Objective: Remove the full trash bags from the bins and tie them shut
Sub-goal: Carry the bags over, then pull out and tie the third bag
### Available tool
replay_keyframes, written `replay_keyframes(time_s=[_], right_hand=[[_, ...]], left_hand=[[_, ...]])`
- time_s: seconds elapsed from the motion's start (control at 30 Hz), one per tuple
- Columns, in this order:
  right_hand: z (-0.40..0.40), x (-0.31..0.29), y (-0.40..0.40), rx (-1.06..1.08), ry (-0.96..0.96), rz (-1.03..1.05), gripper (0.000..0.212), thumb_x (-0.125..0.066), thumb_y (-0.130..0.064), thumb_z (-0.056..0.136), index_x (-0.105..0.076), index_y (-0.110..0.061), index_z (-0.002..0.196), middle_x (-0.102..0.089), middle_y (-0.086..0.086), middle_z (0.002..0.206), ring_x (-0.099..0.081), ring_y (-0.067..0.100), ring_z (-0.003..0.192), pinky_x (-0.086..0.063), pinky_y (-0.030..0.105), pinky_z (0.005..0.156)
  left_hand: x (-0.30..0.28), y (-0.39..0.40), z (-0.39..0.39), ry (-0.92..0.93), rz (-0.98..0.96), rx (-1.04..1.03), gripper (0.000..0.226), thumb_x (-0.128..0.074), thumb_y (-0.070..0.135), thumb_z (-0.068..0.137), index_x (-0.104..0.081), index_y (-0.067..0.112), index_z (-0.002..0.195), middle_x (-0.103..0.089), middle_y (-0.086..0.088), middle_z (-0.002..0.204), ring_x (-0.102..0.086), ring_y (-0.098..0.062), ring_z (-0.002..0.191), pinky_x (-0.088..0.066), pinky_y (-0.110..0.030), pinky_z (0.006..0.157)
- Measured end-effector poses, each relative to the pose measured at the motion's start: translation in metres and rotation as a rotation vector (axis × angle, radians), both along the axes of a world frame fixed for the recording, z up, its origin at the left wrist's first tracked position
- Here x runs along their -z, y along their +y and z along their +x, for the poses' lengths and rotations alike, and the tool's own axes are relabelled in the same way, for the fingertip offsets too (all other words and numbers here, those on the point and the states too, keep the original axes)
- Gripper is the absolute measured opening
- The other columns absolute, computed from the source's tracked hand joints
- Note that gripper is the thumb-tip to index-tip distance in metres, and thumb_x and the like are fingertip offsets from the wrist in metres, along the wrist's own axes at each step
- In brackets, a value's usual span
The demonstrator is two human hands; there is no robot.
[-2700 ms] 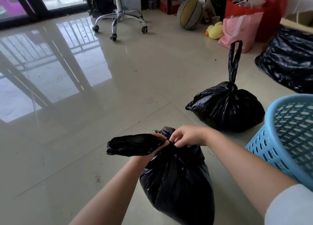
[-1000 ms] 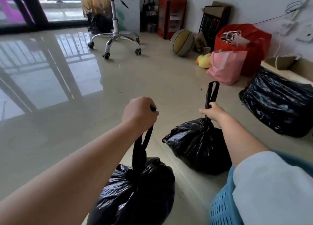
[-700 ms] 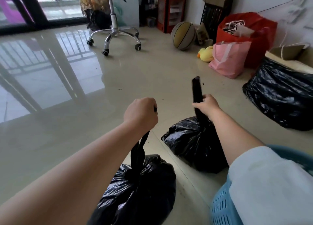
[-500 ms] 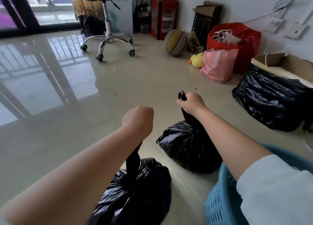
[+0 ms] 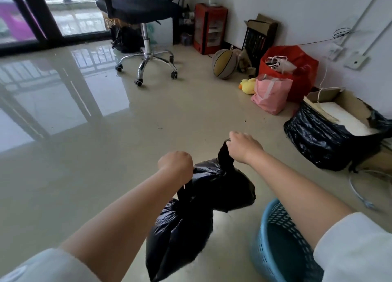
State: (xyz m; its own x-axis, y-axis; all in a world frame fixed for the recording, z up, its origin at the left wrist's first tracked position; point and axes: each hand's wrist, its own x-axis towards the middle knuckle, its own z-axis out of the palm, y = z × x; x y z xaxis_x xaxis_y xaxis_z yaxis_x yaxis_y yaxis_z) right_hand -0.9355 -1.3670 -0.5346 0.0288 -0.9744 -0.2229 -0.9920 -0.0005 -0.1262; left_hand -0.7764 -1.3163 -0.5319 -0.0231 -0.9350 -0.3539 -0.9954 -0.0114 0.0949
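Now left hand [image 5: 175,165] fisted on near trash bag's [image 5: 180,235] neck, right hand [image 5: 244,147] fisted on far trash bag's [image 5: 222,188] neck; both bags, earlier floor-resting, hang lifted.

We see two arms w/ bare forearms, both coming in from the bottom edge. Left hand [image 5: 176,165] and right hand [image 5: 246,147] are bare: no gloves, rings or watch that we can make out. Left sleeve [image 5: 48,267] is white/pale grey fabric, pushed up approx. to the elbow, w/ a soft rounded cuff edge and a faint lighter patch near the bottom left corner. Right sleeve [image 5: 354,247] is the same pale fabric, plain, no print or logo visible, cuff also sitting above the forearm. Fabric looks smooth, a bit loose; weave too blurred to tell.
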Motion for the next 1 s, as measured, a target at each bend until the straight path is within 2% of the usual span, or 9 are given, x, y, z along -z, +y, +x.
replay_keyframes(time_s=[0.13,0.27,0.47,0.57,0.67,0.73,0.8,0.87,1.0], right_hand=[[0.015,-0.100,0.015,-0.040,-0.117,0.024,0.028,-0.029,-0.017,0.095,-0.044,0.000,0.112,-0.049,0.021,0.127,-0.041,0.035,0.117,-0.036,0.041,0.092],[0.019,-0.227,0.036,-0.055,-0.225,-0.043,0.026,-0.035,-0.019,0.094,-0.048,-0.001,0.107,-0.053,0.021,0.118,-0.045,0.036,0.110,-0.038,0.040,0.086],[0.009,-0.379,0.108,-0.085,-0.059,-0.160,0.016,-0.037,-0.015,0.093,-0.047,-0.006,0.102,-0.054,0.015,0.112,-0.043,0.031,0.106,-0.030,0.035,0.075],[0.005,-0.406,0.157,-0.082,0.044,-0.250,0.018,-0.037,-0.007,0.091,-0.046,-0.006,0.107,-0.054,0.013,0.112,-0.045,0.030,0.106,-0.035,0.035,0.077],[-0.003,-0.430,0.223,0.110,0.060,-0.293,0.021,-0.036,-0.004,0.091,-0.045,-0.005,0.110,-0.054,0.014,0.113,-0.045,0.030,0.105,-0.037,0.034,0.078],[-0.007,-0.426,0.242,0.171,0.049,-0.300,0.022,-0.035,-0.005,0.091,-0.044,-0.005,0.111,-0.053,0.015,0.113,-0.046,0.030,0.104,-0.036,0.033,0.074],[-0.016,-0.443,0.339,0.420,0.112,-0.259,0.020,-0.035,-0.008,0.092,-0.043,-0.006,0.111,-0.053,0.015,0.113,-0.046,0.029,0.104,-0.039,0.033,0.076],[-0.017,-0.434,0.359,0.433,0.085,-0.276,0.019,-0.034,-0.010,0.094,-0.044,-0.007,0.110,-0.053,0.014,0.113,-0.046,0.029,0.105,-0.041,0.034,0.079],[-0.042,-0.450,0.470,0.694,0.173,-0.230,0.020,-0.036,-0.009,0.093,-0.045,-0.006,0.111,-0.054,0.014,0.112,-0.047,0.030,0.104,-0.042,0.035,0.079]], left_hand=[[-0.093,0.014,0.014,0.065,-0.024,-0.092,0.022,-0.041,0.009,0.092,-0.059,0.003,0.103,-0.063,-0.016,0.112,-0.058,-0.033,0.105,-0.042,-0.033,0.072],[-0.218,0.023,0.019,0.077,-0.087,-0.073,0.024,-0.039,0.004,0.090,-0.056,-0.001,0.106,-0.055,-0.020,0.116,-0.049,-0.033,0.110,-0.043,-0.035,0.085],[-0.371,0.044,0.003,-0.086,-0.173,0.224,0.031,-0.041,0.001,0.089,-0.048,0.004,0.119,-0.053,-0.014,0.122,-0.047,-0.028,0.115,-0.045,-0.034,0.085],[-0.397,0.069,-0.013,-0.220,-0.238,0.465,0.033,-0.042,0.007,0.090,-0.044,0.005,0.123,-0.049,-0.012,0.123,-0.045,-0.026,0.114,-0.046,-0.031,0.080],[-0.419,0.097,-0.031,-0.189,-0.294,0.637,0.031,-0.040,0.013,0.093,-0.043,0.007,0.123,-0.048,-0.010,0.124,-0.043,-0.026,0.114,-0.045,-0.032,0.083],[-0.425,0.110,-0.034,-0.162,-0.298,0.646,0.030,-0.038,0.018,0.095,-0.043,0.007,0.123,-0.048,-0.010,0.124,-0.043,-0.026,0.116,-0.044,-0.033,0.086],[-0.443,0.172,-0.070,-0.106,-0.260,0.907,0.032,-0.036,0.022,0.096,-0.042,0.006,0.124,-0.047,-0.011,0.127,-0.042,-0.027,0.118,-0.042,-0.034,0.090],[-0.434,0.192,-0.074,-0.174,-0.227,0.964,0.035,-0.034,0.025,0.097,-0.041,0.006,0.125,-0.045,-0.012,0.129,-0.041,-0.027,0.120,-0.041,-0.034,0.092],[-0.440,0.284,-0.140,-0.168,-0.277,1.258,0.037,-0.028,0.028,0.098,-0.040,0.006,0.125,-0.045,-0.012,0.129,-0.041,-0.027,0.119,-0.040,-0.035,0.092]])
